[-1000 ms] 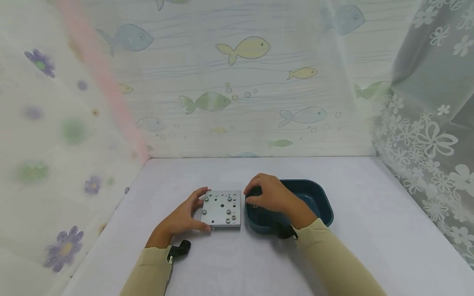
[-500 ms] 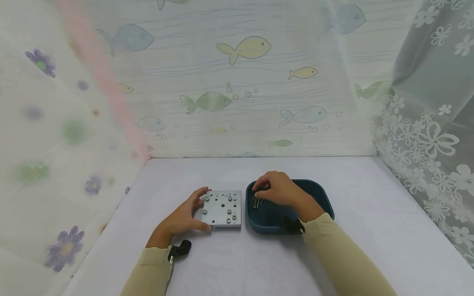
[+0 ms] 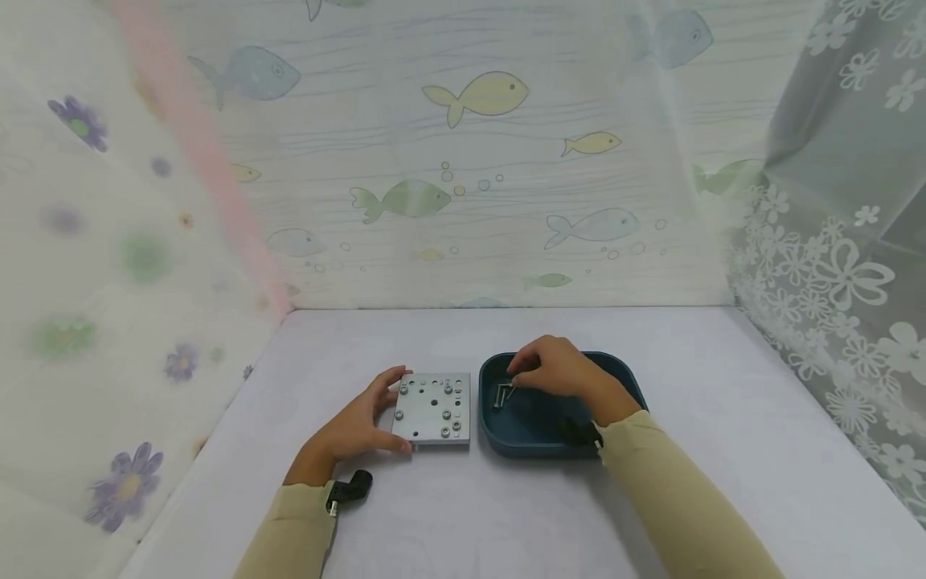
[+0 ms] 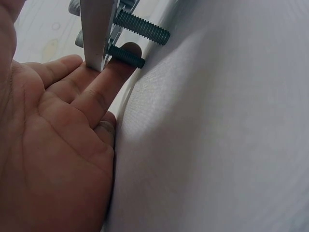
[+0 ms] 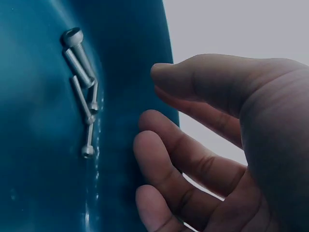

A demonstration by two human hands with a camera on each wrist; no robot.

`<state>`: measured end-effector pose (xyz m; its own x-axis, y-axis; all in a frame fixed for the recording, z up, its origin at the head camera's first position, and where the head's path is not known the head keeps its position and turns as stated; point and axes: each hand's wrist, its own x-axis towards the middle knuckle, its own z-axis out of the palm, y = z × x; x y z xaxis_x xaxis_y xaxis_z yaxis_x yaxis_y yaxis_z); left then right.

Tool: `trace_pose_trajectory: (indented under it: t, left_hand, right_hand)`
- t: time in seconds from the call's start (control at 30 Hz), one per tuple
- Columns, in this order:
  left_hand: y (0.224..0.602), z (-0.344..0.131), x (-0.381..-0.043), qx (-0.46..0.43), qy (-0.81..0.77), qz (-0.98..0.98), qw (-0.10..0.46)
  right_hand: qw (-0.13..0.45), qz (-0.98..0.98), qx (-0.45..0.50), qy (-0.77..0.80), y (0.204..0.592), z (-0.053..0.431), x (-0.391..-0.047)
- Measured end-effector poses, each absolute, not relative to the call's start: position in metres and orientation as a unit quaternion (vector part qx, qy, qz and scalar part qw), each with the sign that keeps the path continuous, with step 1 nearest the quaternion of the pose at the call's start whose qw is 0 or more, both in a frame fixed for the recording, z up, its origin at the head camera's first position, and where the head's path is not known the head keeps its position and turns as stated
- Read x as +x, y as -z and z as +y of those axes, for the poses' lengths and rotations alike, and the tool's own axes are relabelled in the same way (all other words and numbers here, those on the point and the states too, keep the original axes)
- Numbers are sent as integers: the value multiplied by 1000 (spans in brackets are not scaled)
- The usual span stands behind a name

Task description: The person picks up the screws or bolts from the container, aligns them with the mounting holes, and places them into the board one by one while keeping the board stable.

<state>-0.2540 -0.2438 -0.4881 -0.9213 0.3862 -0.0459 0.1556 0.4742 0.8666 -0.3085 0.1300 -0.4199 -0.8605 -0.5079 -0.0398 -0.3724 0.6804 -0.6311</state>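
Fingers (image 5: 153,153) bent — right hand (image 3: 559,368) over tray (image 3: 531,422)

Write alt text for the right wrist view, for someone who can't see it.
A right hand with relaxed fingers is beside several metal screws, not touching them. The screws lie in a blue tray; beyond the tray's edge is a pale surface.

Both forearms (image 3: 292,531), clad in long beige fabric sleeves (image 3: 680,498), reach forward. The bare-handed left grip (image 3: 358,426) spreads its thumb (image 3: 391,441) wide of its fingers (image 3: 386,378); the bare-handed right grip (image 3: 560,367) points leftward, back up, fingers loosely bent.
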Motion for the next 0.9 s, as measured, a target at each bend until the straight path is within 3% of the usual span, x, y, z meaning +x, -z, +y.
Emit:
trace_pose_trajectory:
  t: [0.9]
  left_hand:
    - [489, -244, -255, 166, -497, 843, 121]
  right_hand:
    - [192, 893, -290, 284, 435, 110, -323]
